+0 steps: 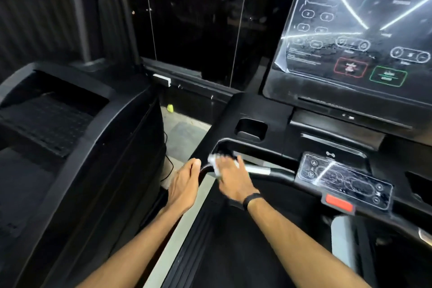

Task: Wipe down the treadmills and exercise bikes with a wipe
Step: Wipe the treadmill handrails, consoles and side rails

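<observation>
**A:** Where are you with the wipe-down?

**B:** Early, I'd say. I'm standing on one treadmill, and the biggest surfaces look untouched to me: the main console screen is under a wrinkled plastic film, and the small control panel below it has its own film. The neighbouring machine on my left shows no sign either way. I see no exercise bikes from here, so those are probably all ahead.

**A:** So what's under your hands?

**B:** The front handlebar, at its left bend. Its long axis runs across the machine, left to right, then curves down toward me at the corner. That corner is the part I'm on.

**A:** And the wipe?

**B:** The wipe is bunched against the bar under my right hand, a crumpled white wad poking out past my knuckles, toward the left and away from me. It has no clear long axis as it's folded up.

**A:** How's the hold?

**B:** My right hand's fingers are curled over the wipe and the bar together, though the blur hides exactly how they lie. My left hand lies at the bar's bend, fingers straight and close together, pointing away from me, touching the rail but not wrapping it.
</observation>
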